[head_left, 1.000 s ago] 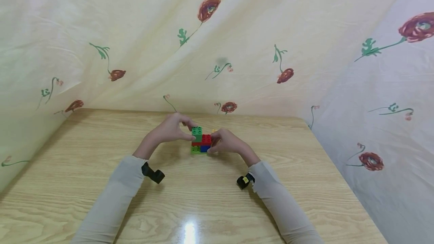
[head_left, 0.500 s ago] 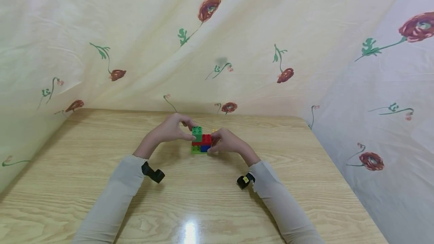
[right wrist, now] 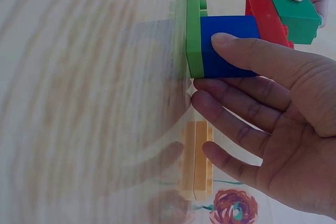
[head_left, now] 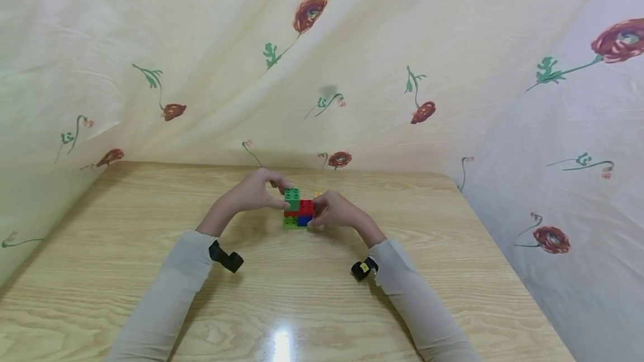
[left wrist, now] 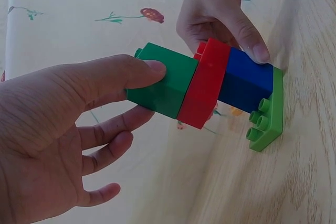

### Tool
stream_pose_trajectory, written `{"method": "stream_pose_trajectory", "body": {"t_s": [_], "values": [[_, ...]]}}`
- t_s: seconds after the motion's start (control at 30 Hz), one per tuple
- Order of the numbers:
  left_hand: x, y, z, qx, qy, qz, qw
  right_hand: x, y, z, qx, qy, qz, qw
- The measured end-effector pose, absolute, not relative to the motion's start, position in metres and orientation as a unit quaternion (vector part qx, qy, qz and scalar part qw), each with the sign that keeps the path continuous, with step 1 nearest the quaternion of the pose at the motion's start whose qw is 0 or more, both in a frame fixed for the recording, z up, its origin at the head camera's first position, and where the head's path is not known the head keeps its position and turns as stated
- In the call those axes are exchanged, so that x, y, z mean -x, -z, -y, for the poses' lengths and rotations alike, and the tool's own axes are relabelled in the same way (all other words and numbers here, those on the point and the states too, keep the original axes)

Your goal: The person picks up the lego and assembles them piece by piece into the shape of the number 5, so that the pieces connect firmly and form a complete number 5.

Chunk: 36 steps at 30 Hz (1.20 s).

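Note:
A small stack of toy building blocks stands on the wooden table, between both hands. Its base is a flat light green block (left wrist: pixel 266 124). On one end of that sits a blue block (right wrist: pixel 228 45), topped by a red block (left wrist: pixel 206 83) that overhangs to the left. A green block (head_left: pixel 292 199) stands on the red one's overhanging end. My left hand (head_left: pixel 254 190) pinches the green block between thumb and index finger, its other fingers apart from the stack. My right hand (head_left: pixel 338 209) holds the blue block, thumb on the near side; its far fingertips are partly hidden.
A flat yellow-orange block (right wrist: pixel 195 160) lies on the table (head_left: pixel 302 289) behind my right hand, mostly hidden in the head view. A flowered cloth (head_left: pixel 221 71) hangs along the table's back and right side. Black wrist cameras sit near both cuffs.

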<state>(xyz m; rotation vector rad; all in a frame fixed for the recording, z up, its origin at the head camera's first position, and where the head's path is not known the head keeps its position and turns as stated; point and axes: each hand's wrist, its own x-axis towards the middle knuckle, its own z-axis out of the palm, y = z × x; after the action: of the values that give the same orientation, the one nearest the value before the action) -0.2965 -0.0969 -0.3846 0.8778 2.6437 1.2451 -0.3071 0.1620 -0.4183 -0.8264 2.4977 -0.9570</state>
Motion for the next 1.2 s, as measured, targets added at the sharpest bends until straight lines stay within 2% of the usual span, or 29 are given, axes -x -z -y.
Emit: {"method": "stream_pose_trajectory", "body": {"t_s": [0.5,0.83,1.2], "values": [[0.297,0.385,0.098,-0.293,-0.410,-0.862,0.051,0.304,0.412,-0.161,0.284,0.324,-0.886,0.170],[0.299,0.385,0.096,-0.299,-0.408,-0.861,0.048,0.305,0.394,-0.179,0.291,0.314,-0.898,0.106],[0.296,0.384,0.098,-0.293,-0.411,-0.862,0.053,0.316,0.393,-0.196,0.256,0.334,-0.904,0.072]]}}
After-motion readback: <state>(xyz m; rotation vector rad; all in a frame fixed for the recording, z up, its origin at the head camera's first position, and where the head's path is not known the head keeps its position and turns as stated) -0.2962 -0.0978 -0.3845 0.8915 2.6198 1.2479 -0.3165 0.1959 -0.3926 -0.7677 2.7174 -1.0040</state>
